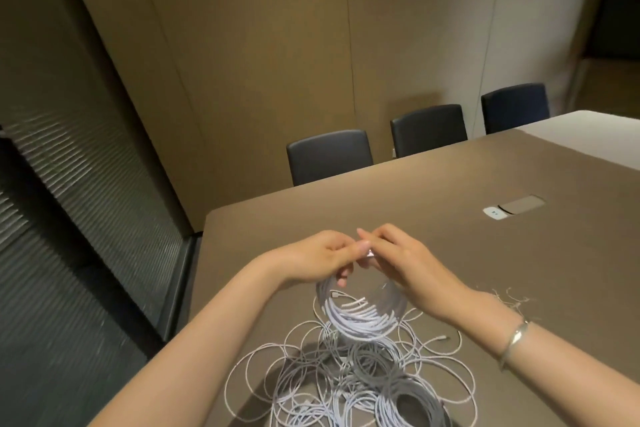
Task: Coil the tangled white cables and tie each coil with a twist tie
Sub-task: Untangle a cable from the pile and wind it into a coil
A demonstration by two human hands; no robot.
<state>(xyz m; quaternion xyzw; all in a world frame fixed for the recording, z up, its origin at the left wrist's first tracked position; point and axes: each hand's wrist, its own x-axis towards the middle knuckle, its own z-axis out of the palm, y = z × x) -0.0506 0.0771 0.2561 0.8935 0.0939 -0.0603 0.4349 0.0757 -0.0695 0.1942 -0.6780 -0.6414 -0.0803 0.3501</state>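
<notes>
A round coil of white cable (360, 317) hangs in the air above the brown table (485, 253). My left hand (325, 258) grips the top of the coil, fingers curled around the strands. Right beside it, my right hand (398, 256) pinches something small and white at the coil's top, where the two hands meet; whether it is a twist tie I cannot tell. Under the coil lies a loose tangle of white cables (332, 374). Another wound coil (412, 406) rests at the near edge. A small heap of thin twist ties (512, 300) lies by my right wrist.
A white socket panel (496, 212) and a flap are set into the table at the far right. Three dark chairs (329, 156) stand along the far side. The table's left edge runs near a dark ribbed wall (86, 201).
</notes>
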